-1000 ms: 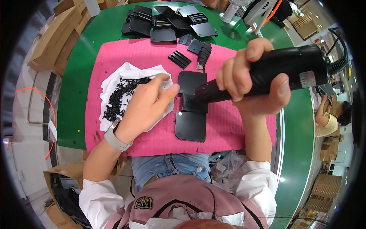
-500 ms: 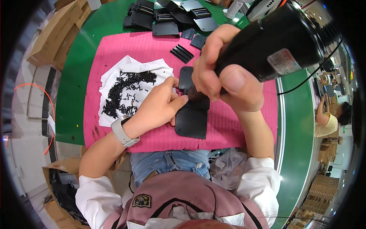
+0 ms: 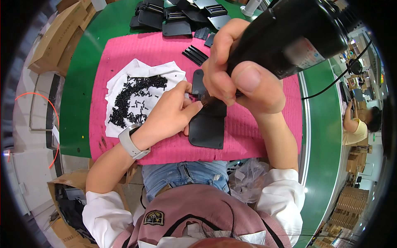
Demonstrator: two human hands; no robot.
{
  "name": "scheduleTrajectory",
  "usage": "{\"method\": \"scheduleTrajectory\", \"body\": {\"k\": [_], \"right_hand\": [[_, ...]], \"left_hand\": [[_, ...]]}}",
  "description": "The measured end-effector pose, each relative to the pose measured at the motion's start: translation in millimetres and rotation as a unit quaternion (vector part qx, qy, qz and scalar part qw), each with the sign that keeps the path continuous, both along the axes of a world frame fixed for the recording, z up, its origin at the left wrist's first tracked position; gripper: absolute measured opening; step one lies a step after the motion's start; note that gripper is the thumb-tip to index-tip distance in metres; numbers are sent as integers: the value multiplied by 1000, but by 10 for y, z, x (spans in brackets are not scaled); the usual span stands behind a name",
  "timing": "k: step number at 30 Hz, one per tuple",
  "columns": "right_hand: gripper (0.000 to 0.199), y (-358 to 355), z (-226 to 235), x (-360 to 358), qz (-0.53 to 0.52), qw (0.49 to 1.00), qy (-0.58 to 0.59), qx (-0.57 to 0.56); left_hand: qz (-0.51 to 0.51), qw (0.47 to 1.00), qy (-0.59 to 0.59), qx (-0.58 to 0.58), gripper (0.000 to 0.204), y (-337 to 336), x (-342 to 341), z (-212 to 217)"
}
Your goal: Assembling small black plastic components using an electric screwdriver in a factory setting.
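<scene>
My right hand (image 3: pixel 248 82) is wrapped round a black electric screwdriver (image 3: pixel 275 41), tilted with its narrow end down over a black plastic bracket (image 3: pixel 206 131). The bracket lies on a pink foam mat (image 3: pixel 252 140), with a wide plate nearest me and a narrower plate beyond. My left hand (image 3: pixel 167 113) steadies its left side, thumb and fingers at the joint below the screwdriver's end. The tip and the spot it meets are hidden. To the left, many small black screws (image 3: pixel 122 101) lie on a white cloth (image 3: pixel 173 68).
Several finished-looking black brackets (image 3: pixel 178 29) are piled at the far edge of the green table (image 3: pixel 78 107). A ribbed black piece (image 3: pixel 195 55) sits on the mat. The screwdriver's cable (image 3: pixel 331 87) trails right. Cardboard boxes (image 3: pixel 53 41) stand left; another person (image 3: pixel 356 126) works at right.
The screwdriver and my right hand have shifted slightly left and up in view. My left hand keeps its hold on the bracket.
</scene>
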State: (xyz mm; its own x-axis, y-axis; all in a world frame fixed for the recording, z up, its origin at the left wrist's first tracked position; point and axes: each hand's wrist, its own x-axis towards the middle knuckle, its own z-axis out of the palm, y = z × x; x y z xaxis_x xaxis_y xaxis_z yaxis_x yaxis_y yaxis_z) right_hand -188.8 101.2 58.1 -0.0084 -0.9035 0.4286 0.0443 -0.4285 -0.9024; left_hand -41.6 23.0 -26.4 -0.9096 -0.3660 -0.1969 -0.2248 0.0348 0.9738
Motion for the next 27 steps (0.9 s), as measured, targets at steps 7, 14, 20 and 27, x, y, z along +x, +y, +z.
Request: {"method": "scheduleTrajectory", "body": {"k": [7, 14, 20, 27], "right_hand": [[35, 0, -66, 60, -33, 999, 28, 7], [28, -33, 13, 200, -96, 991, 69, -67], [27, -51, -2, 135, -56, 996, -17, -65], [22, -38, -25, 236, -152, 965, 79, -197]], "left_hand": [[6, 1000, -9, 0, 29, -24, -11, -11], [30, 999, 0, -18, 23, 17, 48, 74], [45, 997, -27, 55, 10, 56, -64, -16], [68, 996, -26, 59, 19, 88, -45, -10]]}}
